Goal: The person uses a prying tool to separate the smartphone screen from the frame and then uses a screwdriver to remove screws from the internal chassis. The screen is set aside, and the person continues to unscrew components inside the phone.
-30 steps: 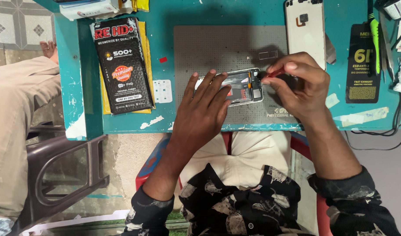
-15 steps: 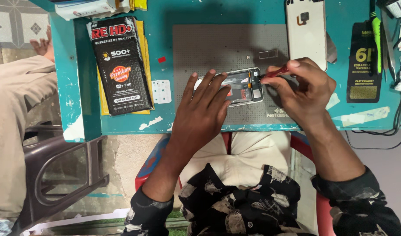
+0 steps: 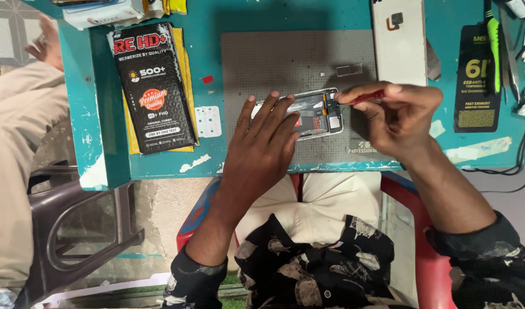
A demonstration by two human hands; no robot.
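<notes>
Opened phone [image 3: 317,114] lies on the grey mat [image 3: 285,63] on my teal worktop [image 3: 216,23], long axis running left to right. My left hand [image 3: 261,151], fingers spread flat, hides its left half. My right hand [image 3: 401,117] pinches a red-handled tool [image 3: 366,97], its tip at the phone's right end, too small to make out.

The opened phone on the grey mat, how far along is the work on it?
Done: the back cover lies apart, so the opened phone shows its insides. In hand: the left hand steadies it while the right hand works a red tool at its end. Left: the cover is still off.
</notes>
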